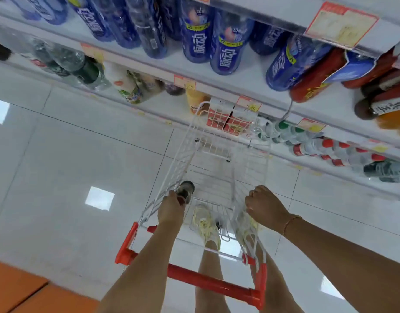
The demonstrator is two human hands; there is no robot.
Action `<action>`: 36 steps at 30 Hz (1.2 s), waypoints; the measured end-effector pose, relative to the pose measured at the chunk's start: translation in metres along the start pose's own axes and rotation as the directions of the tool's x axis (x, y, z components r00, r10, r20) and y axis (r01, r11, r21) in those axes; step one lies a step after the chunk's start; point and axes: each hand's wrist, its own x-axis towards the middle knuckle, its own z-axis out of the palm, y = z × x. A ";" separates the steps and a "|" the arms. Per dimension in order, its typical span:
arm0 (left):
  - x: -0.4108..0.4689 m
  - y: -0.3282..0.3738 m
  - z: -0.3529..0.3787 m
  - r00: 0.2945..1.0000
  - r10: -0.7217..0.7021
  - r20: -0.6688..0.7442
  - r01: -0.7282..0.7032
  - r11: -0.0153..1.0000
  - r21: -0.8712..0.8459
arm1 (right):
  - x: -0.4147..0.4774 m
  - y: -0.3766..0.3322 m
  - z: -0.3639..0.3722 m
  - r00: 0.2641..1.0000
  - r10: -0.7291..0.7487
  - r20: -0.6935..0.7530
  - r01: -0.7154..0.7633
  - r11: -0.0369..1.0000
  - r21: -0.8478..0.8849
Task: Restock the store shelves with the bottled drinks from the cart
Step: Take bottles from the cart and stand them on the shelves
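Note:
A white wire cart (pixel 183 159) with a red handle (pixel 212 282) stands below me, against the shelves. My left hand (pixel 171 211) is inside the basket near its left wall, shut on a small dark bottle (pixel 186 190) that it holds by the lower end, cap pointing away. My right hand (pixel 265 206) is curled over the top of the cart's right wall. I see no other bottles in the basket. The shelf (pixel 251 86) above the cart carries blue-labelled drink bottles (pixel 226 48).
Red-labelled bottles (pixel 316 80) lie to the right of the blue ones. Lower shelves hold red-capped water bottles (pixel 330 150) and green-capped ones (pixel 282 128). Glossy white floor tiles (pixel 81 154) stretch to the left. An orange surface (pixel 18 288) sits at the bottom left.

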 end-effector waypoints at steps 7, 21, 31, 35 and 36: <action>0.010 0.015 -0.026 0.996 -0.044 0.080 0.036 0.994 0.102 | -0.004 -0.011 -0.031 0.965 0.261 0.035 -0.244 0.832 0.499; -0.154 0.102 -0.192 0.711 0.704 0.004 -0.693 0.699 0.175 | -0.083 -0.020 -0.155 0.981 0.164 -0.103 -0.030 0.655 0.755; -0.315 0.215 -0.328 0.360 0.925 0.118 -0.897 0.309 0.315 | -0.149 0.024 -0.264 0.972 0.065 -0.227 0.195 0.320 0.927; -0.366 0.240 -0.358 0.259 0.953 0.157 -0.943 0.214 0.254 | -0.183 0.020 -0.298 0.956 0.017 -0.294 0.281 0.246 0.928; -0.375 0.245 -0.365 0.248 0.954 0.170 -0.948 0.203 0.244 | -0.191 0.018 -0.306 0.950 0.007 -0.312 0.301 0.242 0.922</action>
